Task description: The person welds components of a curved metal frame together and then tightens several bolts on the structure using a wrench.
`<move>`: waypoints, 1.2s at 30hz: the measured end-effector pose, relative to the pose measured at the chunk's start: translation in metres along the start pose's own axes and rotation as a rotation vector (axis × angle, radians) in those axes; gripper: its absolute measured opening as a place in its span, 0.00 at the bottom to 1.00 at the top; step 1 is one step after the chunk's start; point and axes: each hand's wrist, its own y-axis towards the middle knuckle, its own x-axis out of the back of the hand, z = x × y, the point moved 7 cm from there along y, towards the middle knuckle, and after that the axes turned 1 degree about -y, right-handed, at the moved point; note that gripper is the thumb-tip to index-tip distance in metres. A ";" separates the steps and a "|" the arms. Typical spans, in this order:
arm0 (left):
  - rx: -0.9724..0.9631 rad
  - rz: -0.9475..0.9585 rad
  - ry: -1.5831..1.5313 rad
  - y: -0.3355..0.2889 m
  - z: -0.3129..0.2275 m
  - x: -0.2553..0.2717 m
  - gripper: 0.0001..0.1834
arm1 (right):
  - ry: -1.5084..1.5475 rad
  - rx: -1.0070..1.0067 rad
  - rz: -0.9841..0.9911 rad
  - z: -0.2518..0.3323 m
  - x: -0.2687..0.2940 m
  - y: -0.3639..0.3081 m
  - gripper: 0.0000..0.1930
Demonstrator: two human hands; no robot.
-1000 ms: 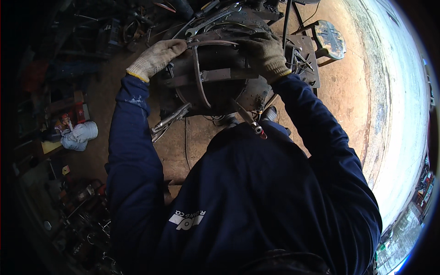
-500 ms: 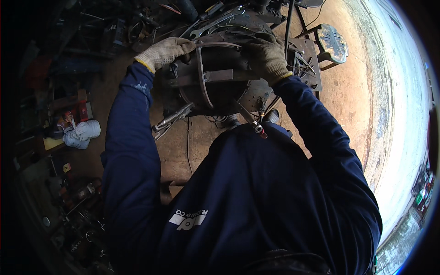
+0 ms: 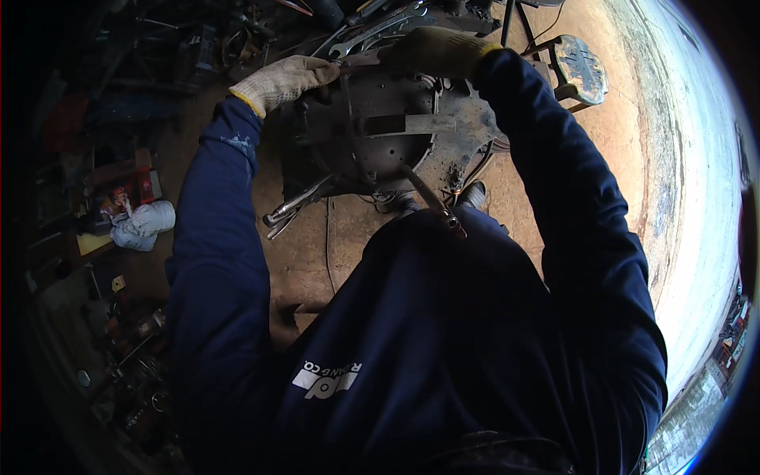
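My left hand (image 3: 289, 81), in a pale knitted glove with a yellow cuff, has its fingers closed on the end of a curved metal bar (image 3: 349, 107). The bar arcs down over a dark round metal workpiece (image 3: 392, 154). My right hand (image 3: 443, 52), gloved too, reaches across the workpiece's far edge. Deep shadow covers its fingers, so their grip is not clear. A flat metal strip (image 3: 430, 123) crosses the workpiece. Locking pliers (image 3: 299, 207) stick out at its near left, and a long-handled tool with a red end (image 3: 431, 198) points toward me.
A large open-end wrench (image 3: 372, 36) lies beyond my hands among other tools. At the right stands a worn stool (image 3: 582, 71). A cable (image 3: 328, 249) runs along the floor, and a grey-white bundle (image 3: 142, 226) sits at the left amid shop clutter.
My right hand has moved farther away and to the left, over the far edge. The curved bar has tilted, and more of the workpiece shows. My left hand stays nearly in place.
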 end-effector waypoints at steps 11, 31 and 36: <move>-0.027 -0.064 -0.107 0.006 0.014 0.001 0.21 | -0.264 -0.016 -0.056 0.008 -0.002 -0.020 0.21; -0.130 -0.049 0.030 -0.001 0.001 0.000 0.31 | -0.452 -0.123 -0.504 0.019 -0.036 -0.042 0.12; -0.133 -0.168 0.186 -0.006 -0.005 0.000 0.33 | -0.447 -0.112 -0.495 0.023 -0.034 -0.044 0.12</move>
